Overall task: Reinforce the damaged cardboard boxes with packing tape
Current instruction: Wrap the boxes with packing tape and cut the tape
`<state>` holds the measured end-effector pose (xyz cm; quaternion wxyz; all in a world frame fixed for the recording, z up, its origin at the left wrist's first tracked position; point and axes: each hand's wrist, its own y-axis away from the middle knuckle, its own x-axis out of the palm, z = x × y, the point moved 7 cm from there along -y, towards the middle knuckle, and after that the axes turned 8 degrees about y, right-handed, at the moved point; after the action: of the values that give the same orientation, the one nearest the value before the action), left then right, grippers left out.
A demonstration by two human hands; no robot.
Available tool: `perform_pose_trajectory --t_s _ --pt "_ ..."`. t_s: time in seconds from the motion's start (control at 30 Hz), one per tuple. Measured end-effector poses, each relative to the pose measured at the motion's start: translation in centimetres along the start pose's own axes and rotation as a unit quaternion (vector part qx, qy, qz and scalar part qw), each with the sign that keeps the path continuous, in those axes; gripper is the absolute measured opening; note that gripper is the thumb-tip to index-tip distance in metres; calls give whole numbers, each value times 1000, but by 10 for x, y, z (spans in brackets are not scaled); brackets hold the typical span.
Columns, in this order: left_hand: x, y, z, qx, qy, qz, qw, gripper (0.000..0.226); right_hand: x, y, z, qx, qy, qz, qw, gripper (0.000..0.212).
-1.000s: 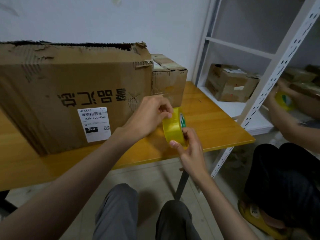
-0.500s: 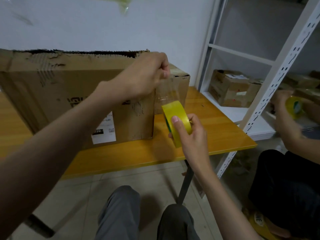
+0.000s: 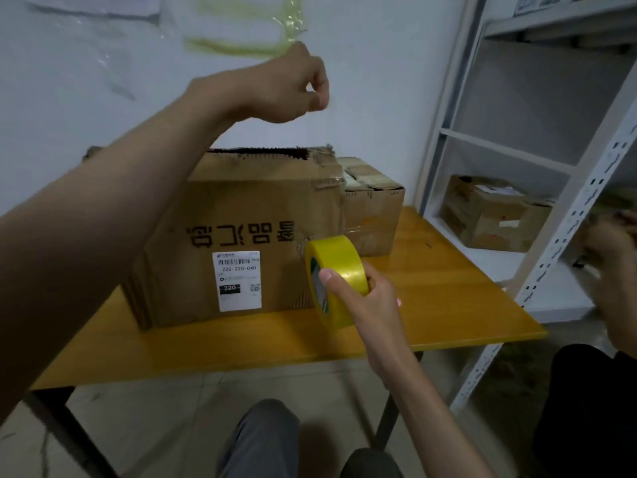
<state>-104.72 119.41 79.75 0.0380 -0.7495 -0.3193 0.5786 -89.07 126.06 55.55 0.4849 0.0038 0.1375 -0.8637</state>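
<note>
The right hand (image 3: 365, 298) grips a roll of yellow packing tape (image 3: 336, 281), thumb across the outer band and fingers curled behind it, holding the roll on edge above the near part of the wooden table (image 3: 448, 305). The left hand (image 3: 293, 88) is raised high above the roll, its fingers pinched together at the tips; a clear strip of tape between the two hands is too faint to make out with any certainty, so whether the pinch holds its end cannot be told.

Just behind the right hand, and below the left, stands the large cardboard box (image 3: 248, 236) — its top edge torn and ragged, a white shipping label (image 3: 237, 281) on the face turned toward the hands. A smaller taped box (image 3: 374, 208) sits against its far right side, beyond the roll.

To the right of the right hand stands a white metal shelf (image 3: 565, 215) with another cardboard box (image 3: 493, 212) on a lower level. At the far right edge a second person's hand (image 3: 610, 250) shows, blurred. Below both hands — the wearer's grey-trousered knees (image 3: 262, 439) and the tiled floor.
</note>
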Motion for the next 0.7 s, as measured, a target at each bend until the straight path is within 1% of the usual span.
perform_pose_trajectory --t_s 0.1,0.13,0.2,0.27,0.33,0.4,0.53,0.63,0.7 --pt "8 -9 14 -48 28 53 997 5 9 -8 -1 18 -7 -2 1000 52" --pt "13 -11 19 -63 43 71 995 7 11 -9 -2 17 -5 -2 1000 49" --pt "20 -14 30 -86 51 94 991 12 16 -11 -3 10 -3 1 1000 34" --pt "26 -17 40 -104 52 104 988 16 22 -13 -4 16 -3 3 1000 31" --pt "32 -19 47 -119 63 112 984 18 27 -15 -5 21 -3 9 1000 40" --pt "37 -21 54 -132 80 120 981 14 29 -17 -6 24 4 10 1000 45" --pt "44 -24 67 -151 112 123 974 9 31 -19 -8 21 5 9 1000 42" --pt "48 -26 76 -158 127 123 971 9 31 -21 -10 22 1 8 1000 54" --pt "50 -29 78 -154 121 126 972 8 31 -22 -10 20 -3 9 1000 50"
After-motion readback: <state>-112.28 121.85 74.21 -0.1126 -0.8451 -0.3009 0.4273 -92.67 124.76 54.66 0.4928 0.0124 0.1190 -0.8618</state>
